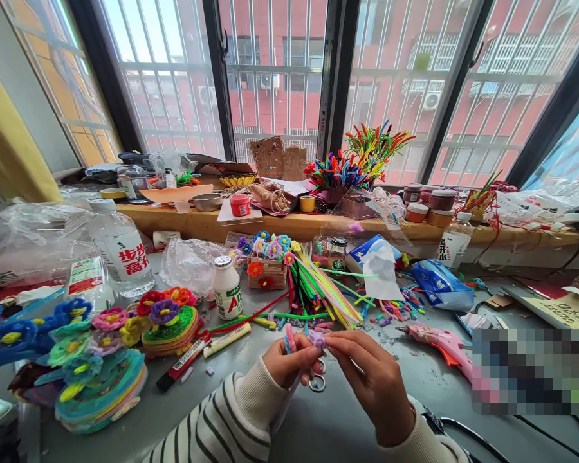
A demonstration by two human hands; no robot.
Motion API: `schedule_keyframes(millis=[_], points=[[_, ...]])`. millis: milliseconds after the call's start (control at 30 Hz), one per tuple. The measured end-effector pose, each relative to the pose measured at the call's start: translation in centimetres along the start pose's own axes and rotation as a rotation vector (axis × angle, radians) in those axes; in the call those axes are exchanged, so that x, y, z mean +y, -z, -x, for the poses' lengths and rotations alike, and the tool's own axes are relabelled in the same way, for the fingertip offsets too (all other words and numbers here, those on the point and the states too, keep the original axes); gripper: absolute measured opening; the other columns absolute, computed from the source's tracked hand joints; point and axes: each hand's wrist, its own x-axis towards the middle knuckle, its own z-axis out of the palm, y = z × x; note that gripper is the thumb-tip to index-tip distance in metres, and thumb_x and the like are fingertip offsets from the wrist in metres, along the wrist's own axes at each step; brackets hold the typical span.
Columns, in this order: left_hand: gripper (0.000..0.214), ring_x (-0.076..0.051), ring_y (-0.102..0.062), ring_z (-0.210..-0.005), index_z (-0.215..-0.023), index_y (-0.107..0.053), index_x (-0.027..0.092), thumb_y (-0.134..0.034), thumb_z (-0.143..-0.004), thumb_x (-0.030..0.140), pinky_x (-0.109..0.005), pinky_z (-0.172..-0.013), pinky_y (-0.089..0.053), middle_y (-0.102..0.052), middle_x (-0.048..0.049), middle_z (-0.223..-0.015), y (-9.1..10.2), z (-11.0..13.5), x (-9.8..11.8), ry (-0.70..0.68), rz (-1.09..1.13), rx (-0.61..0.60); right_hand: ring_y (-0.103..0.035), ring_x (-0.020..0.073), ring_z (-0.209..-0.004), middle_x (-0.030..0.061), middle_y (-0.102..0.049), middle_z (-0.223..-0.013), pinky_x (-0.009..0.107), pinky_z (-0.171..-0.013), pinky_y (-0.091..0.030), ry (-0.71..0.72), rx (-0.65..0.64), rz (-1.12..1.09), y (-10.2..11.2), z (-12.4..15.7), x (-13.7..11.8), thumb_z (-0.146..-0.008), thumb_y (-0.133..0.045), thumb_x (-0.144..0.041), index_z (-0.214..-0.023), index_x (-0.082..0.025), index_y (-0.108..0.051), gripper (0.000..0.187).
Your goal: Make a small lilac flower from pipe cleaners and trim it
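My left hand (pixel 292 361) is closed around a fuzzy pink-and-blue pipe cleaner (pixel 289 333), whose curled end sticks up above the fingers. Beside it, a small lilac pipe cleaner piece (pixel 317 339) is pinched between both hands. My right hand (pixel 371 376) grips that lilac piece with thumb and forefinger at its right side. Silvery metal rings (pixel 317 384) show just below my left fingers; what they belong to is hidden. Behind the hands lies a bundle of long coloured pipe cleaners (pixel 325 286), with short cut pieces (pixel 303 316) scattered about.
Pipe-cleaner flowers on layered round bases (pixel 101 392) stand at left. A white bottle (pixel 228 289), a marker (pixel 181 363) and a glue stick (pixel 226 341) are nearer the middle. A pink glue gun (pixel 444 344) lies right, with cables (pixel 473 440) below it. A cluttered wooden ledge (pixel 193 222) runs behind.
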Motion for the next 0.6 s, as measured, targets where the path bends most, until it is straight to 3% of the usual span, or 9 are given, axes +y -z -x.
schedule_keyframes(millis=[133, 400, 600], points=[[0.025, -0.004, -0.047, -0.03, -0.05, -0.051, 0.012, -0.069, -0.05, 0.03, -0.013, -0.032, -0.031, -0.06, 0.0012, -0.041, 0.05, 0.02, -0.01, 0.002, 0.031, -0.023, -0.054, 0.0165, -0.082, 0.006, -0.061, -0.086, 0.03, -0.071, -0.046, 0.01, -0.015, -0.004, 0.11, -0.11, -0.01, -0.077, -0.046, -0.01, -0.094, -0.019, -0.056, 0.022], [0.028, -0.005, -0.047, -0.029, -0.05, -0.05, 0.012, -0.069, -0.049, 0.032, -0.013, -0.026, -0.026, -0.058, 0.0012, -0.039, 0.34, -0.28, -0.73, -0.014, 0.026, -0.041, -0.055, 0.0158, -0.075, 0.0054, -0.059, -0.079, 0.029, -0.066, -0.047, -0.023, 0.036, 0.031, -0.03, 0.02, -0.48, -0.076, -0.046, -0.009, -0.09, -0.019, -0.056, 0.02], [0.028, -0.005, -0.045, -0.027, -0.049, -0.049, 0.012, -0.068, -0.05, 0.032, -0.013, -0.025, -0.024, -0.058, 0.0005, -0.039, 0.08, -0.1, -0.86, -0.044, 0.027, -0.061, -0.055, 0.0158, -0.075, 0.0054, -0.059, -0.079, 0.03, -0.066, -0.046, 0.035, 0.059, 0.094, -0.17, 0.23, -0.89, -0.076, -0.046, -0.009, -0.093, -0.019, -0.053, 0.02]])
